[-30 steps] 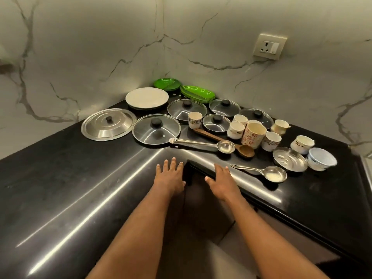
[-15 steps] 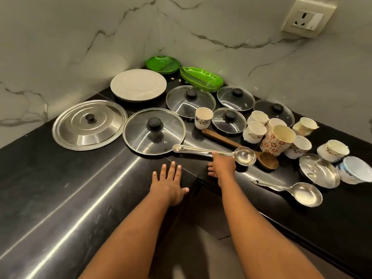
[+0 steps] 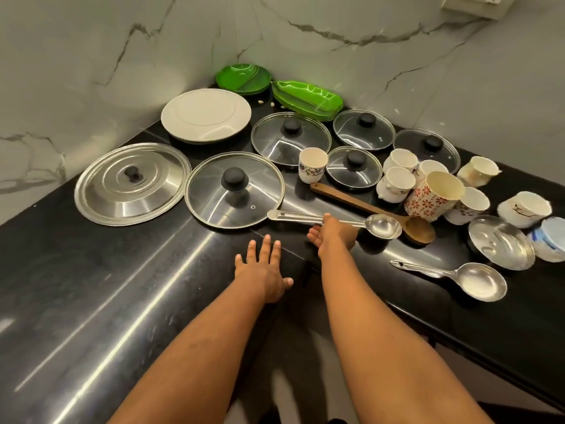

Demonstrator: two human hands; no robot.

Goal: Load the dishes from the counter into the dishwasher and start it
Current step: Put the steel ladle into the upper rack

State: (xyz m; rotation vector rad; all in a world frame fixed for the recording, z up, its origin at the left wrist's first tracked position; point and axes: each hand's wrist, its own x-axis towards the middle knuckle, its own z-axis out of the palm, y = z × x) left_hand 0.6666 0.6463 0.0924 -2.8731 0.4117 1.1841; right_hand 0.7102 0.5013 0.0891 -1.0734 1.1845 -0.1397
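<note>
Dishes cover the corner of a black counter (image 3: pixel 107 286). My right hand (image 3: pixel 334 232) grips the handle of a steel ladle (image 3: pixel 382 226) that lies across the counter. My left hand (image 3: pixel 263 267) rests flat on the counter's inner corner, fingers spread, holding nothing. Behind the ladle lie a wooden spoon (image 3: pixel 367 206), a large glass lid (image 3: pixel 234 189) and a steel lid (image 3: pixel 133 183). A second steel ladle (image 3: pixel 477 281) lies to the right. No dishwasher is in view.
Further back are a white plate (image 3: pixel 206 114), green plates (image 3: pixel 243 79), a green tray (image 3: pixel 307 99), three more glass lids (image 3: pixel 290 137), several cups (image 3: pixel 435 192) and a steel bowl (image 3: pixel 500 241). Marble walls close the corner. A wall socket (image 3: pixel 477 4) is at top right.
My right hand reached forward from the counter edge and took hold of the steel ladle's handle. My left hand stayed on the counter. The view moved closer to the dishes.
</note>
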